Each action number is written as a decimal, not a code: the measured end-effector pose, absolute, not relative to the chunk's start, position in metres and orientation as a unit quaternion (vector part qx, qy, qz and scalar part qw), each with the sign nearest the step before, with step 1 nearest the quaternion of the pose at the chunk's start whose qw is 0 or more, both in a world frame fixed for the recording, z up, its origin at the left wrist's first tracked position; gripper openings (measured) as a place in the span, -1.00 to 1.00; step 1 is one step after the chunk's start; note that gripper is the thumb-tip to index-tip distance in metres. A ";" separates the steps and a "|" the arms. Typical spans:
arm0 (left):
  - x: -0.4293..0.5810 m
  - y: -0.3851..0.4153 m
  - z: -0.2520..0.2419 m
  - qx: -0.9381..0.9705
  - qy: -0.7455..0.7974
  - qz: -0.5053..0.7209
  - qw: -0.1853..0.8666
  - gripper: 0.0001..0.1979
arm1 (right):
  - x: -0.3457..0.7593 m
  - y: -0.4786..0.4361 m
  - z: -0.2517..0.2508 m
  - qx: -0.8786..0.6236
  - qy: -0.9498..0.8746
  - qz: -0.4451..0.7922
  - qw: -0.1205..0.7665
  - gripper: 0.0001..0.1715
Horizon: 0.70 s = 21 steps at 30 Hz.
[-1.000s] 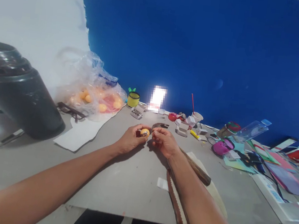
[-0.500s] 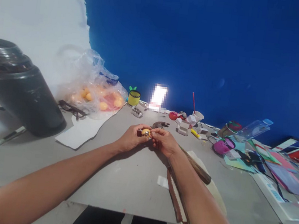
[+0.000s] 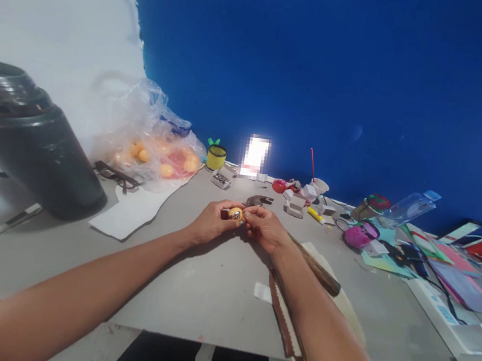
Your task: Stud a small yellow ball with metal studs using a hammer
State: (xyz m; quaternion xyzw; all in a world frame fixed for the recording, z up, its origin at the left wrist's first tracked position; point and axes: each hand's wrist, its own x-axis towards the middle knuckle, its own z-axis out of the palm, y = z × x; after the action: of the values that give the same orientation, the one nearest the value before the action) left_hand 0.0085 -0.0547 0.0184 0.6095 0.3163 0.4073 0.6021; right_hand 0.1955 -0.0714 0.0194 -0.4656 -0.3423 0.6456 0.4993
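Over the middle of the table my left hand [image 3: 212, 222] grips a small orange ball [image 3: 232, 210] between thumb and fingers; a shiny metallic piece shows on the side facing me. My right hand [image 3: 264, 227] is closed in a pinch at the ball's right side. What its fingertips hold there, if anything, is too small to make out. Just beyond the hands lies the head of a claw hammer [image 3: 258, 201]. Its wooden handle [image 3: 321, 274] runs out past my right forearm, which covers part of it.
At left stand a large dark tumbler [image 3: 46, 151], folded glasses [image 3: 116, 177], white paper [image 3: 131, 214] and a clear bag of orange balls [image 3: 156, 152]. Behind are a yellow pot [image 3: 216, 158] and small white boxes [image 3: 294, 206]. A brown-edged fabric item [image 3: 287, 321] lies under my right forearm; a power strip [image 3: 439, 313] is at right.
Almost nothing differs. Both hands stay around the orange ball, with only a very slight shift of the right fingers.
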 end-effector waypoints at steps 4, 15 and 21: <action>0.008 -0.054 0.021 0.621 0.329 0.404 0.586 -0.48 | 0.197 -0.070 0.017 -0.464 -0.342 0.650 0.495 -0.53; 0.010 -0.053 0.017 0.565 0.326 0.379 0.657 -0.40 | 0.200 -0.070 0.022 -0.458 -0.339 0.663 0.485 -0.53; 0.011 -0.059 0.021 0.542 0.325 0.388 0.671 -0.38 | 0.202 -0.070 0.024 -0.447 -0.348 0.662 0.490 -0.58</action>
State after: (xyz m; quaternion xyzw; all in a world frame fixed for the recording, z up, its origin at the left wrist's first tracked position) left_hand 0.0114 -0.0589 0.0213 0.5416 0.3253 0.3879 0.6711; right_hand 0.2025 -0.0698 0.0235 -0.4472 -0.3477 0.6623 0.4904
